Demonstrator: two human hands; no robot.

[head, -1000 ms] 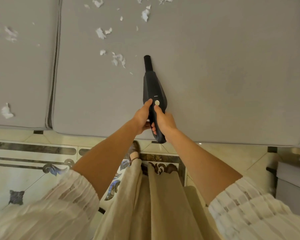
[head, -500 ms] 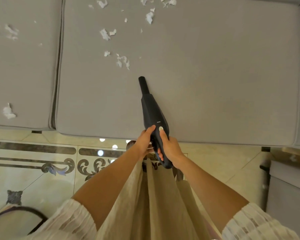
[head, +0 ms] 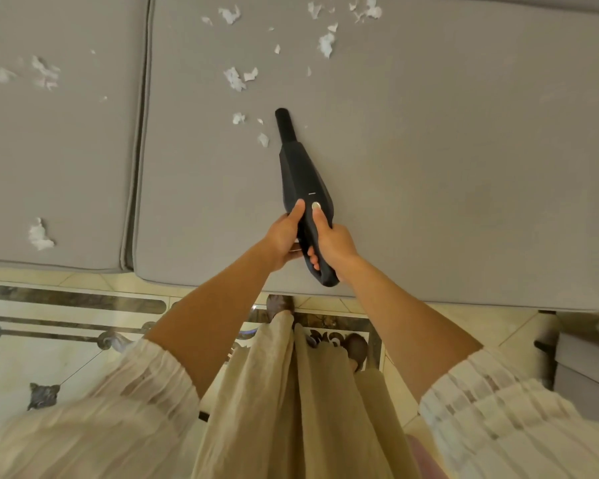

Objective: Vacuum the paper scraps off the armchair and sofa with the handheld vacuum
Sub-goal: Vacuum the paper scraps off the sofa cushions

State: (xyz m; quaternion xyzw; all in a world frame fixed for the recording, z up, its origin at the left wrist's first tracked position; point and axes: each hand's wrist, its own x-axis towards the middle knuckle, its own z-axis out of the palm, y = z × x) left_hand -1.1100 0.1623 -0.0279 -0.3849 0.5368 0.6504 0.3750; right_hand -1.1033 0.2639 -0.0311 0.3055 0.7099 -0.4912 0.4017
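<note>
Several torn paper scraps (head: 41,235) on left cushion (head: 59,150), thin and crumpled; likely near weightless, apt to flutter or skid ahead of airflow, so slow nozzle approach advised. More scraps (head: 235,79) scattered over upper part of middle cushion (head: 429,167), nearest bits (head: 263,140) just left of nozzle (head: 284,124), not touching it. Cushion fabric soft, likely to dimple under pressure; light contact enough. Handheld vacuum (head: 303,188) black, rigid, tapered, lying low over middle cushion, tip angled up and slightly left toward scrap cluster. Judged light enough for one hand; smooth shell possibly slick, best held at rear handle. Left hand (head: 284,236) curled against left side of body, thumb laid along shell, steadying. Right hand (head: 332,242) wrapped round handle, fingers curled beneath, thumb pressed on pale button (head: 316,205). Whether nozzle touches fabric: cannot tell. Tiled floor (head: 49,340) below, patterned.
</note>
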